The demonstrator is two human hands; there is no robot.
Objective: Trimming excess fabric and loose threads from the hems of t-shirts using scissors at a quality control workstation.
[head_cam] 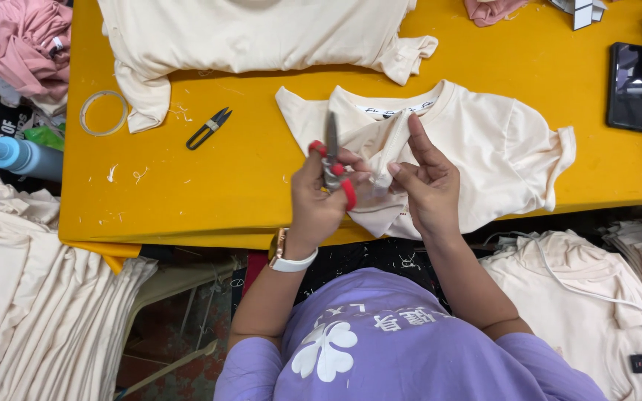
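Note:
My left hand [319, 199], with a watch on its wrist, grips red-handled thread snips [331, 165] whose blades point up and away from me. My right hand [426, 186] pinches a fold of a cream T-shirt [499, 141] lying on the yellow table [187, 186], index finger raised along the cloth. The hands are close together over the shirt's lower left part, near the table's front edge. The shirt's neckline faces the far side.
Black thread snips [208, 128] and a clear tape ring [103, 113] lie to the left. Another cream garment [261, 30] lies at the back, a dark phone [631, 86] at the right. Cream shirt stacks [31, 297] flank me; a blue bottle [20, 156] stands left.

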